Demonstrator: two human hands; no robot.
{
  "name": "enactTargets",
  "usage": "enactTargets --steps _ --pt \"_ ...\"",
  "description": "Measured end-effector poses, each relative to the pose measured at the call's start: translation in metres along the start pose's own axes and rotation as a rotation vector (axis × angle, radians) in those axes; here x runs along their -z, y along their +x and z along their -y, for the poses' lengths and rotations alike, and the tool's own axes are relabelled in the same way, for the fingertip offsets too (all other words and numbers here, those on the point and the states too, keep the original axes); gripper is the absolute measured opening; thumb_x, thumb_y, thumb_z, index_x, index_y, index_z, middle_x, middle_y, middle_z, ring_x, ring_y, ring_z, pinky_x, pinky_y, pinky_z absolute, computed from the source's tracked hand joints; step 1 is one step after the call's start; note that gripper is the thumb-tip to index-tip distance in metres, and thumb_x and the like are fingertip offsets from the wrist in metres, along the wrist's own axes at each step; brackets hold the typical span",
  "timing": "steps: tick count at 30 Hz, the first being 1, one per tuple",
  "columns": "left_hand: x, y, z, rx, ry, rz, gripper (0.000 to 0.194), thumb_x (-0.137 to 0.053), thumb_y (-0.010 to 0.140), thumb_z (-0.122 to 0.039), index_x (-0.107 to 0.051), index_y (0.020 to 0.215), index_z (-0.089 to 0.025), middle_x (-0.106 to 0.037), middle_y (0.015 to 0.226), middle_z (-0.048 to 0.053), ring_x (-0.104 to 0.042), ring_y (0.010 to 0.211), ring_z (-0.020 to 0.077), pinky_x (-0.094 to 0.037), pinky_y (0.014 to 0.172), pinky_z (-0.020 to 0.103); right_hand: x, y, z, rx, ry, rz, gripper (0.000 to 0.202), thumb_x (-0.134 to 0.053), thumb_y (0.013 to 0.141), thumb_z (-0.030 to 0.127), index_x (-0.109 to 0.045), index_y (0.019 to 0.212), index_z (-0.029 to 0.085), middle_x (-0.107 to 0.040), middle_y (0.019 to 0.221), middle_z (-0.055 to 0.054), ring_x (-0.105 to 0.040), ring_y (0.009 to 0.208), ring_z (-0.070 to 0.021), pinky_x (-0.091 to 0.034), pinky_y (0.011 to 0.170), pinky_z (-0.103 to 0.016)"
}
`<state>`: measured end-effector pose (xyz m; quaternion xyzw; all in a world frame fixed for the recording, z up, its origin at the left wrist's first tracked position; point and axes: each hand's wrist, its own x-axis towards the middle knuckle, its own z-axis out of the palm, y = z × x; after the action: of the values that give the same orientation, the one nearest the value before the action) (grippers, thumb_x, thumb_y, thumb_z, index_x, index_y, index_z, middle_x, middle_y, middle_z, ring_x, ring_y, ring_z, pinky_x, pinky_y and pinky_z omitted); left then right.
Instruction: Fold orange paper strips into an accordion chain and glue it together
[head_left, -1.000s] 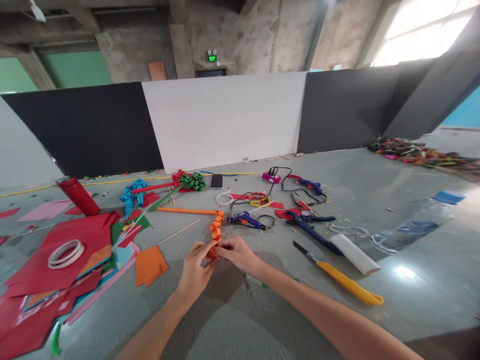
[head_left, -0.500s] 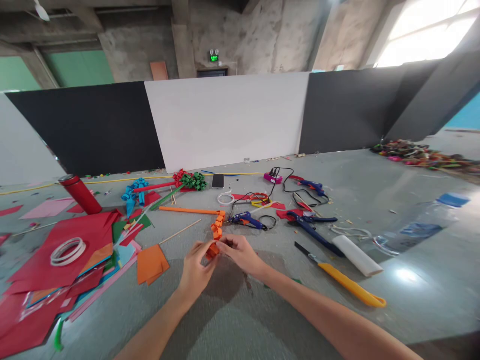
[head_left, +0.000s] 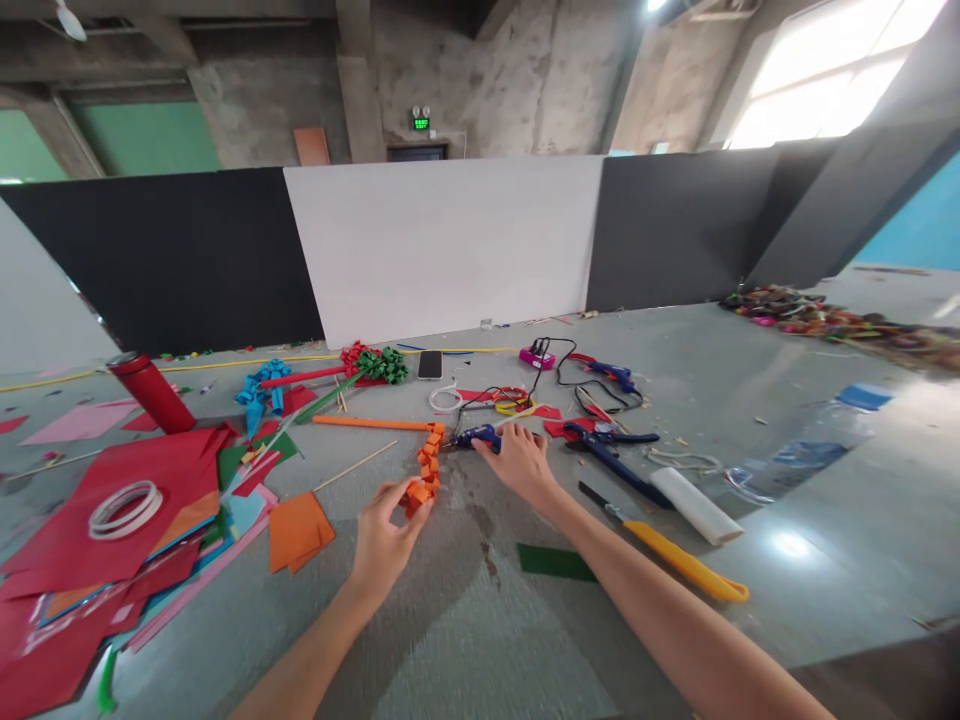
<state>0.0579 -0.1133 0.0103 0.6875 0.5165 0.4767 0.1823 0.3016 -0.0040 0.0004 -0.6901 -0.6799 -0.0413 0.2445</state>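
Note:
Between the thumb and fingers of my left hand (head_left: 391,535) is the lower end of a folded orange paper strip (head_left: 429,465). Its zigzag loops run up to a straight orange paper-wrapped stick (head_left: 375,423) lying on the floor. My right hand (head_left: 525,465) has its fingers curled over the handle of a blue hot glue gun (head_left: 474,436), which lies on the floor; the hand hides most of the handle. Orange paper squares (head_left: 300,532) lie left of my left hand. A dark green paper strip (head_left: 556,562) lies beneath my right forearm.
Red paper sheets (head_left: 157,460) with white tape rolls (head_left: 126,510) and a red flask (head_left: 154,395) are at left. At right are a yellow-handled knife (head_left: 682,560), blue pliers (head_left: 619,465), a white roll (head_left: 696,505) and a plastic bottle (head_left: 814,440). Paper flowers (head_left: 382,363) and a phone (head_left: 430,364) lie farther back.
My right hand has left the orange paper strip and moved forward and right onto the glue gun. My left hand keeps hold of the strip. The view has shifted slightly.

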Motion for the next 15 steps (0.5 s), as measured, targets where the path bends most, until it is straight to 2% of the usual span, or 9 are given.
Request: enactTargets --steps 3,6,10,12,15 --pt "0.0010 0.0007 0.0004 0.037 -0.012 -0.006 0.031 -0.062 0.089 -0.041 -0.070 0.112 -0.021 -0.071 0.104 0.006 -0.067 0.098 0.0202 -0.050 0.087 0.029 -0.0024 -0.0009 0.0020 0.026 -0.035 0.097 0.050 -0.049 0.093 0.060 -0.061 0.107 0.013 -0.065 0.107 -0.018 -0.057 0.109 -0.0332 -0.034 0.094 -0.045" --pt "0.0014 0.0017 0.0007 0.069 -0.018 -0.013 0.033 -0.063 0.088 -0.042 -0.070 0.112 -0.020 -0.072 0.105 0.007 -0.067 0.100 0.0207 -0.050 0.088 0.030 -0.0007 0.0002 0.0030 0.059 -0.050 0.108 0.052 -0.048 0.092 0.062 -0.061 0.107 0.014 -0.067 0.107 -0.018 -0.058 0.109 -0.0321 -0.032 0.096 -0.044" --pt "0.0015 0.0021 0.0010 0.090 -0.032 -0.009 0.034 -0.063 0.088 -0.042 -0.070 0.113 -0.020 -0.072 0.107 0.007 -0.067 0.102 0.0212 -0.049 0.090 0.030 0.0022 0.0022 0.0034 0.049 -0.033 0.139 0.048 -0.053 0.091 0.059 -0.063 0.103 0.014 -0.070 0.100 -0.017 -0.063 0.102 -0.0313 -0.037 0.091 -0.039" --pt "0.0015 0.0019 0.0018 0.100 -0.042 -0.015 0.034 -0.064 0.087 -0.042 -0.070 0.113 -0.021 -0.072 0.109 0.007 -0.067 0.103 0.0215 -0.049 0.091 0.031 0.0031 0.0023 0.0043 0.031 0.010 0.119 0.042 -0.053 0.092 0.054 -0.064 0.103 0.014 -0.071 0.098 -0.016 -0.064 0.100 -0.0299 -0.039 0.089 -0.036" --pt "0.0014 0.0020 0.0043 0.121 -0.055 -0.032 0.035 -0.065 0.086 -0.042 -0.070 0.114 -0.021 -0.072 0.110 0.007 -0.067 0.104 0.0221 -0.049 0.092 0.031 0.0048 0.0008 0.0072 0.009 0.121 -0.021 0.039 -0.053 0.092 0.049 -0.061 0.109 0.015 -0.070 0.102 -0.014 -0.064 0.100 -0.0280 -0.040 0.088 -0.034"
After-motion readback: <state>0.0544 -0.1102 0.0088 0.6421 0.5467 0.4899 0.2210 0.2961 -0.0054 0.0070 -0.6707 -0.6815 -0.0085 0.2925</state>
